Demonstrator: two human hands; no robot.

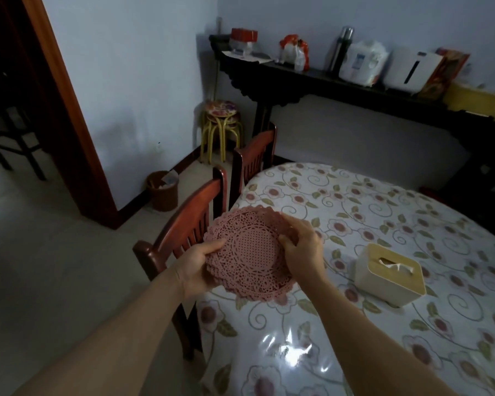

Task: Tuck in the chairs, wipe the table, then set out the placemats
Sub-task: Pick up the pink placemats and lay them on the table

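Note:
A stack of round pink lace-patterned placemats [250, 252] is held over the left edge of the round table [383, 224], which has a floral cloth under clear plastic. My left hand [199, 268] grips the stack's left rim from below, thumb on top. My right hand [300, 248] pinches the right rim, fingers curled over the edge. Two red-brown wooden chairs stand tucked against the table's left side, the nearer chair [183, 232] just under the placemats, the farther chair [255, 155] behind it.
A cream tissue box [389, 274] with a wooden lid sits on the table right of my hands. A dark sideboard [326, 81] along the back wall carries bottles, bags and boxes. Stacked stools [220, 124] stand in the corner, a brown waste bin [163, 190] by the doorway.

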